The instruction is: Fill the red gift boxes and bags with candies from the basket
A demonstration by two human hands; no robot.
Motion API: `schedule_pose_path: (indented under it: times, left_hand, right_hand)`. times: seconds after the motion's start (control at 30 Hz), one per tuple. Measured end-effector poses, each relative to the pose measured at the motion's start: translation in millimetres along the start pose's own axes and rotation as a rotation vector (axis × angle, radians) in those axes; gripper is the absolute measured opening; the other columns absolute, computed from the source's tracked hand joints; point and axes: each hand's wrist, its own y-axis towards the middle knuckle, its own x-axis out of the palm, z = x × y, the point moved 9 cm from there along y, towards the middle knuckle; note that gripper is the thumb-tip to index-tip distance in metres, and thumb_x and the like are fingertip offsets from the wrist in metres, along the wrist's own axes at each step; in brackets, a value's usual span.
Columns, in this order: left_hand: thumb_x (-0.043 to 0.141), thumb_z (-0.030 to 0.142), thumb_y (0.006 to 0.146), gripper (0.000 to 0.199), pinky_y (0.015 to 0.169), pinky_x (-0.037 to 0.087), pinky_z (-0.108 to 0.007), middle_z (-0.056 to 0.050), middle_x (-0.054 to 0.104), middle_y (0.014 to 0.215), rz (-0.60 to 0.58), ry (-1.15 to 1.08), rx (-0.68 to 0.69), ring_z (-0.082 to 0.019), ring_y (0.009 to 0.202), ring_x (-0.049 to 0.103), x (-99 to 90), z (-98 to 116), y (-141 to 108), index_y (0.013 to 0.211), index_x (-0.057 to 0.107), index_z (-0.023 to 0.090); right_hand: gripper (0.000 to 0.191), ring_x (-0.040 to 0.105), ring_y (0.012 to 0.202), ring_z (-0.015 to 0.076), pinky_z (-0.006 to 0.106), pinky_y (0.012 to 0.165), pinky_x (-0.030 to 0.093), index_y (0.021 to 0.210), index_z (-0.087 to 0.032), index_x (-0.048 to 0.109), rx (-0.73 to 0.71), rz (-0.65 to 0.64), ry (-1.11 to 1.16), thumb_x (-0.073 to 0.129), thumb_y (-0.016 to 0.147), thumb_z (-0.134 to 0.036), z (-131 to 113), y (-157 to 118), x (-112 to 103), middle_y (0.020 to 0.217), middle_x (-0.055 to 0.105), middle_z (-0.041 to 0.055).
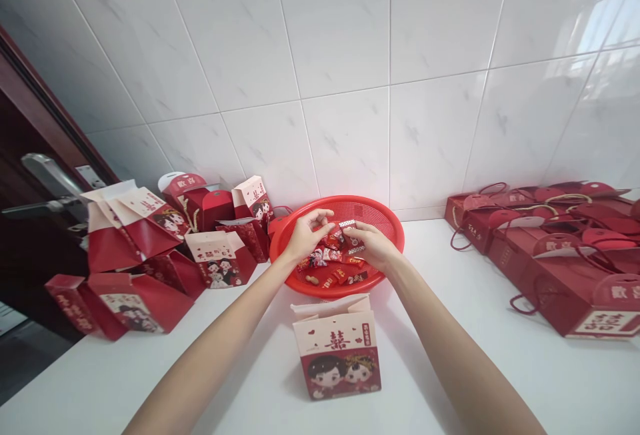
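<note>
Wrapped candies [333, 255] sit in a red plastic strainer basket [367, 212], right under both hands, so that's where the action is. One dotted packet [354, 240] is at the right hand [373, 242], and it looks pinched between thumb and fingers, over the pile. The left hand [307, 234] is just beside it, fingers curled and thumb nearly meeting the index; can't tell if anything's in there, the fingertips hide it.

Relation that matters, imo: the printed gift box [337, 355] stands upright between the forearms, on the person's side of the basket, so from the grip its gaping top is back toward the body and a touch left. That mouth runs longer side to side than front to back. For the packet, the right hand is clearly the nearer one; its long axis is tough to call with fingers in the way.

Materials: the wrappers are crinkly, shiny film, mostly red, and there's a knobbly tan peanut [313, 280] near the basket's front left. Basket is round with fine mesh walls and a smooth rim. Box is thin folded card, cream over deep red, with a double-happiness character and a cartoon pair. More card boxes [135, 248] are piled at left, cord-handled boxes [540, 268] at right, all on a smooth white tabletop [240, 355].
</note>
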Motion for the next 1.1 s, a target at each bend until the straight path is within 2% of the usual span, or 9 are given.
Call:
schedule_pose_path:
  times: [0.17, 0.3, 0.4, 0.5, 0.57, 0.63, 0.8, 0.97, 1.1]
  left_hand:
    - [0.071, 0.038, 0.075, 0.032, 0.076, 0.051, -0.028, -0.002, 0.065, 0.081, 0.001, 0.039, 0.051, -0.016, 0.079, 0.061, 4.1, 7.7, -1.9, 0.097, 0.069, 0.016]
    - [0.059, 0.038, 0.081, 0.030, 0.078, 0.053, -0.030, -0.006, 0.070, 0.093, -0.014, 0.139, -0.081, -0.018, 0.083, 0.065, -0.3, -4.3, 0.0, 0.100, 0.067, 0.016]
    - [0.054, 0.030, 0.080, 0.019, 0.070, 0.051, -0.028, -0.005, 0.070, 0.079, -0.223, 0.527, -0.353, -0.019, 0.076, 0.066, 3.6, -33.7, -9.8, 0.084, 0.068, 0.017]
    - [0.071, 0.028, 0.063, 0.015, 0.060, 0.047, -0.029, -0.004, 0.064, 0.057, -0.488, 0.755, -0.532, -0.022, 0.062, 0.064, 12.0, -52.0, -31.8, 0.055, 0.063, 0.018]
    - [0.078, 0.030, 0.055, 0.019, 0.058, 0.045, -0.030, -0.005, 0.066, 0.058, -0.668, 0.869, -0.555, -0.024, 0.061, 0.064, 21.7, -53.4, -45.7, 0.052, 0.062, 0.019]
    - [0.077, 0.034, 0.056, 0.018, 0.058, 0.045, -0.030, -0.008, 0.073, 0.073, -0.829, 1.012, -0.534, -0.026, 0.069, 0.066, 29.7, -51.3, -55.9, 0.063, 0.068, 0.020]
    - [0.068, 0.019, 0.059, 0.024, 0.057, 0.043, -0.027, -0.007, 0.075, 0.091, -1.013, 1.017, -0.494, -0.025, 0.075, 0.066, 44.1, -45.7, -67.2, 0.083, 0.074, 0.020]
    - [0.061, 0.009, 0.061, 0.022, 0.062, 0.045, -0.026, -0.003, 0.073, 0.078, -0.999, 0.759, -0.403, -0.021, 0.073, 0.065, 56.0, -42.8, -66.7, 0.077, 0.073, 0.020]
    - [0.056, 0.009, 0.070, 0.030, 0.071, 0.051, -0.026, -0.004, 0.072, 0.084, -0.658, 0.406, -0.320, -0.019, 0.076, 0.067, 48.6, -35.3, -39.8, 0.095, 0.071, 0.016]
  right_hand:
    - [0.009, 0.060, 0.067, 0.0146, 0.026, 0.058, 0.048, 0.072, -0.018, 0.070, -0.012, -0.049, -0.023, 0.075, 0.065, -0.021, 0.4, 0.9, 3.5, 0.070, 0.066, -0.0003]
    - [0.007, 0.058, 0.065, 0.0147, 0.027, 0.058, 0.047, 0.069, -0.018, 0.068, -0.081, 0.077, 0.017, 0.072, 0.064, -0.022, -4.1, 4.4, -9.3, 0.067, 0.066, 0.0000]
    - [0.004, 0.057, 0.064, 0.0140, 0.027, 0.057, 0.046, 0.067, -0.019, 0.065, -0.112, 0.199, 0.049, 0.068, 0.065, -0.022, -5.5, 6.8, -21.8, 0.066, 0.064, -0.0012]
    - [0.004, 0.056, 0.062, 0.0134, 0.026, 0.056, 0.045, 0.067, -0.020, 0.064, -0.128, 0.262, 0.070, 0.066, 0.067, -0.024, -6.2, 7.7, -28.0, 0.064, 0.062, -0.0022]
    - [0.005, 0.056, 0.061, 0.0135, 0.026, 0.055, 0.044, 0.066, -0.020, 0.063, -0.129, 0.278, 0.078, 0.066, 0.066, -0.023, -6.4, 7.5, -29.1, 0.063, 0.061, -0.0021]
    - [0.005, 0.056, 0.061, 0.0135, 0.026, 0.056, 0.045, 0.064, -0.020, 0.063, -0.133, 0.291, 0.087, 0.066, 0.065, -0.023, -7.0, 6.9, -29.6, 0.062, 0.061, -0.0019]
    - [0.005, 0.057, 0.062, 0.0137, 0.026, 0.057, 0.046, 0.064, -0.020, 0.062, -0.143, 0.311, 0.105, 0.066, 0.063, -0.023, -7.7, 6.4, -30.2, 0.063, 0.062, -0.0019]
    - [0.009, 0.056, 0.060, 0.0137, 0.026, 0.056, 0.046, 0.066, -0.020, 0.060, -0.150, 0.321, 0.106, 0.067, 0.061, -0.023, -7.0, 6.7, -31.1, 0.061, 0.062, -0.0022]
    - [0.013, 0.057, 0.061, 0.0144, 0.026, 0.056, 0.046, 0.067, -0.020, 0.059, -0.157, 0.326, 0.103, 0.068, 0.060, -0.025, -8.1, 5.6, -32.5, 0.061, 0.063, -0.0017]
